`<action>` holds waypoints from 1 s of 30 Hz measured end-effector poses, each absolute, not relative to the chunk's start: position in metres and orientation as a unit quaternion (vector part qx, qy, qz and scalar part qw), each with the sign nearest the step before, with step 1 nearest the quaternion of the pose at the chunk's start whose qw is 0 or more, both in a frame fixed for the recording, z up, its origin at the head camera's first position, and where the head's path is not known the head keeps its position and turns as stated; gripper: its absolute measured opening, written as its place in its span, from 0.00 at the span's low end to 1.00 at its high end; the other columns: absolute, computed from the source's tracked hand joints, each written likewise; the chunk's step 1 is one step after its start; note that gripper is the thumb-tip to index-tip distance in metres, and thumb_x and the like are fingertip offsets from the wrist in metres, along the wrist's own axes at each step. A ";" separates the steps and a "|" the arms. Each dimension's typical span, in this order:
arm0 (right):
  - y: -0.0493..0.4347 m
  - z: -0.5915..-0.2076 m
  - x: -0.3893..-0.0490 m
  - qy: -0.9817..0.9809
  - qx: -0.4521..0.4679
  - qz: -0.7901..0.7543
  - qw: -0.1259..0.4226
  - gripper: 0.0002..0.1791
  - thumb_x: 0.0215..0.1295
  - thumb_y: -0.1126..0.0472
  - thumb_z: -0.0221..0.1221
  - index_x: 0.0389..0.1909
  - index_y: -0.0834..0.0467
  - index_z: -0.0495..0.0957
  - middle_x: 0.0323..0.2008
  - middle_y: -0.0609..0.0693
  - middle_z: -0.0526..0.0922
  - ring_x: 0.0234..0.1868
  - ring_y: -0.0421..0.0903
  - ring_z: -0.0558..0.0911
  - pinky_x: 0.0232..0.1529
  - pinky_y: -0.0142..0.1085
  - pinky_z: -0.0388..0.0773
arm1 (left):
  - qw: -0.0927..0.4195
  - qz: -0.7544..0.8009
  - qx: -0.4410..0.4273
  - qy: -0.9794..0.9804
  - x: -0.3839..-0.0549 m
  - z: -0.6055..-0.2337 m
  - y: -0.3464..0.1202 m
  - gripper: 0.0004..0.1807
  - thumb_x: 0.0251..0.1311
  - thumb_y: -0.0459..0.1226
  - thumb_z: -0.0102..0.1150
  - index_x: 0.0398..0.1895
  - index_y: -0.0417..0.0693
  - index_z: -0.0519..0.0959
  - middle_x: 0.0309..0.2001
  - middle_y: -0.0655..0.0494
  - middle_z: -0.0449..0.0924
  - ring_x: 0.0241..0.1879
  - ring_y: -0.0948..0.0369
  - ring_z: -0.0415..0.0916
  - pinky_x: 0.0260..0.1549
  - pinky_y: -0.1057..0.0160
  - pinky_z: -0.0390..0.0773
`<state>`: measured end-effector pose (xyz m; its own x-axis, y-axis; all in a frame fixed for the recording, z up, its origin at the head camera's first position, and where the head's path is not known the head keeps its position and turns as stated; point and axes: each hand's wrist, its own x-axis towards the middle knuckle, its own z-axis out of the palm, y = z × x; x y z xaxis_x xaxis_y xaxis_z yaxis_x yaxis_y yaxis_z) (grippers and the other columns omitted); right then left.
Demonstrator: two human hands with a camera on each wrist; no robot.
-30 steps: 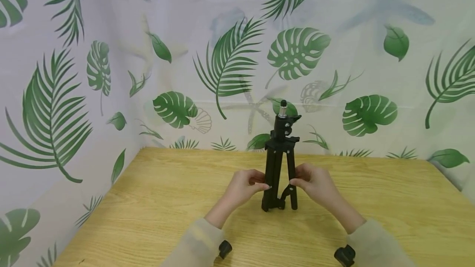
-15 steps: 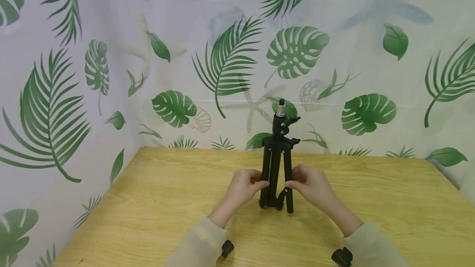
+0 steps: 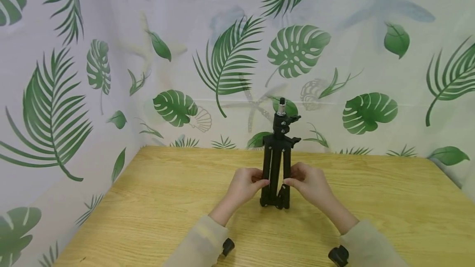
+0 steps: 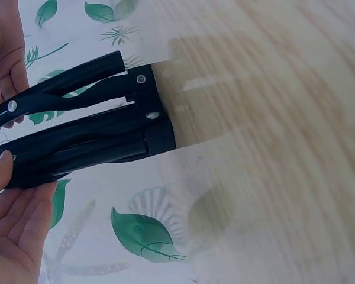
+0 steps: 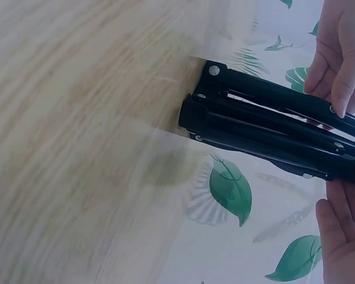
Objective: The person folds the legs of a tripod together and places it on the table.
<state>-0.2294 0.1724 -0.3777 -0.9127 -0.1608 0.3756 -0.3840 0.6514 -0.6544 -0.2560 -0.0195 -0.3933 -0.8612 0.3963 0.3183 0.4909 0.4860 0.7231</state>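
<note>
A small black tripod stand (image 3: 275, 168) stands upright on the wooden table in the head view, with a silver-and-black stud at its top and two knobs on its right side. Its legs are nearly together. My left hand (image 3: 243, 185) pinches the left leg between thumb and fingers at mid-height. Opposite it, my right hand (image 3: 311, 183) pinches the right leg (image 3: 287, 164). In the left wrist view a hinged brace (image 4: 100, 93) shows beside the leg tubes. From the right wrist the folded legs (image 5: 266, 118) lie close side by side, bolts visible at their ends.
The wood-grain table (image 3: 148, 209) reaches back to a leaf-printed curtain (image 3: 230, 52), which also runs along the left side. A black strap-like device sits at each wrist, one by the left sleeve (image 3: 200, 238) and one by the right sleeve (image 3: 367, 242).
The right leg has swung inward to the left, closing toward the other legs, and my right hand moved left with it. The tripod turned slightly; my left hand keeps its grip.
</note>
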 end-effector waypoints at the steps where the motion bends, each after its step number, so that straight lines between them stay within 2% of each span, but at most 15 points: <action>1: 0.172 -0.378 -0.230 -0.897 0.152 0.390 0.144 0.09 0.50 0.65 0.64 0.30 0.64 0.76 0.26 0.50 0.79 0.27 0.44 0.78 0.27 0.34 0.74 | 0.053 -0.437 -0.258 -0.860 -0.256 -0.393 -0.019 0.10 0.53 0.37 0.60 0.36 0.39 0.81 0.32 0.53 0.81 0.28 0.66 0.77 0.27 0.72 0.74; 13: 0.164 -0.378 -0.233 -0.890 0.146 0.404 0.155 0.09 0.50 0.63 0.64 0.30 0.64 0.76 0.26 0.51 0.79 0.27 0.44 0.78 0.27 0.35 0.74 | 0.053 -0.443 -0.257 -0.857 -0.257 -0.393 -0.020 0.10 0.53 0.37 0.60 0.36 0.39 0.81 0.32 0.52 0.81 0.29 0.65 0.78 0.27 0.72 0.74; 17: 0.167 -0.378 -0.233 -0.890 0.155 0.404 0.146 0.11 0.50 0.61 0.64 0.31 0.63 0.76 0.28 0.51 0.80 0.31 0.47 0.79 0.32 0.40 0.76 | 0.056 -0.437 -0.258 -0.860 -0.257 -0.393 -0.019 0.10 0.53 0.37 0.60 0.36 0.40 0.81 0.32 0.53 0.81 0.28 0.66 0.77 0.27 0.73 0.74; 22: 0.174 -0.384 -0.237 -0.904 0.179 0.374 0.106 0.15 0.47 0.57 0.66 0.32 0.63 0.77 0.30 0.52 0.81 0.34 0.50 0.80 0.37 0.45 0.75 | 0.059 -0.426 -0.260 -0.864 -0.257 -0.394 -0.019 0.11 0.53 0.38 0.60 0.37 0.41 0.81 0.32 0.55 0.81 0.28 0.68 0.76 0.26 0.73 0.73; 30: 0.176 -0.400 -0.246 -0.927 0.229 0.296 0.011 0.16 0.45 0.58 0.68 0.32 0.63 0.78 0.26 0.49 0.80 0.27 0.44 0.78 0.29 0.35 0.75 | 0.060 -0.430 -0.252 -0.865 -0.255 -0.393 -0.020 0.11 0.53 0.38 0.60 0.36 0.40 0.81 0.31 0.55 0.81 0.27 0.68 0.76 0.26 0.73 0.73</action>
